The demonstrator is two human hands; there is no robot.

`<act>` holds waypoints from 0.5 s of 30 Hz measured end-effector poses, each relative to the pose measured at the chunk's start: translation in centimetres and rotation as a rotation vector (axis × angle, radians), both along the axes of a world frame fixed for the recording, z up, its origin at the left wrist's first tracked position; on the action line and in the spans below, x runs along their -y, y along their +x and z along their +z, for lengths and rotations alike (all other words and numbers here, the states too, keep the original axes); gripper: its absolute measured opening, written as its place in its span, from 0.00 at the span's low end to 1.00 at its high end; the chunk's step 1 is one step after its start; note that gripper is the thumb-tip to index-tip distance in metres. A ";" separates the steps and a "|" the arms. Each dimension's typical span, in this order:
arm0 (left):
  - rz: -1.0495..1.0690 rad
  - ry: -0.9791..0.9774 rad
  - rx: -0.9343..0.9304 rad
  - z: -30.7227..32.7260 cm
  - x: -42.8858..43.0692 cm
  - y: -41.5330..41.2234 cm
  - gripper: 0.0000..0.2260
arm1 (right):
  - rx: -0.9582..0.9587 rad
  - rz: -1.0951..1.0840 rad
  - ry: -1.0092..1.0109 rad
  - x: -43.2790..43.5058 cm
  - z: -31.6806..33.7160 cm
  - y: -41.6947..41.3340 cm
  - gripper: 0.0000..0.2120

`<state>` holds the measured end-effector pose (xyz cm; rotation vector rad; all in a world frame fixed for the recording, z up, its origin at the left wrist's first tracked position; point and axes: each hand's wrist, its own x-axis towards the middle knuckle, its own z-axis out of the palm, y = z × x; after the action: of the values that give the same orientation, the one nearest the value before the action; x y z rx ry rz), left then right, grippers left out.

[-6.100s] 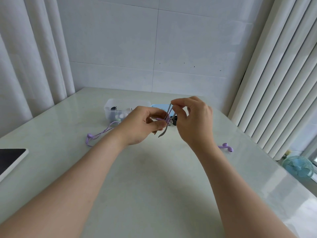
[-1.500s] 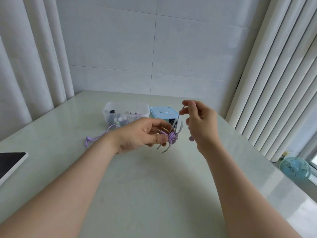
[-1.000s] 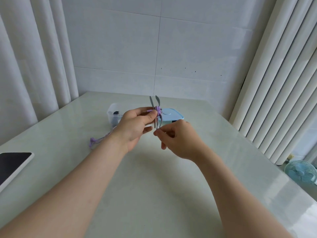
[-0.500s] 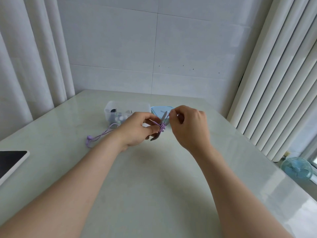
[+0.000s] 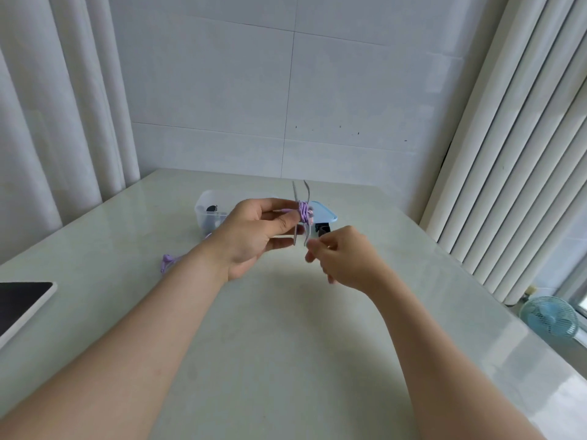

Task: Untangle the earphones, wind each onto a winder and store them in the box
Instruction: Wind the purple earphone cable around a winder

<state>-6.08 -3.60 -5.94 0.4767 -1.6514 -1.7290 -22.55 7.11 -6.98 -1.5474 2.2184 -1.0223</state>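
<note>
Before the box [image 5: 208, 214], a winder [image 5: 306, 189] is gripped in the left hand [image 5: 254, 236]; cord [image 5: 303, 212] pinched by right hand [image 5: 346, 258] fingers [image 5: 317, 246] is best kept taut.

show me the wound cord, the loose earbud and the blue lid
cord [image 5: 303, 212], head view, on the purple wound turns
earbud [image 5: 166, 260], head view, on its purple body
lid [image 5: 323, 213], head view, on its blue top

bright daylight from right | soft shadows | wide-angle edge bending
</note>
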 end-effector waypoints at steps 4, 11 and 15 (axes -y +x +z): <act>0.290 -0.099 0.056 0.0 0.4 0.2 0.06 | -0.007 0.126 0.078 -0.2 -0.1 1.0 0.17; 0.490 -0.267 0.127 -1.2 0.8 -0.2 0.06 | 0.027 0.347 0.054 -0.9 0.9 3.0 0.10; 0.550 -0.475 0.324 -1.6 1.3 0.4 0.04 | -0.042 0.211 -0.182 -0.5 1.4 3.2 0.13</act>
<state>-5.68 -4.91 -7.51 0.9069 -1.8533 -0.8590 -19.38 7.66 -5.62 -1.8498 1.9800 -1.1624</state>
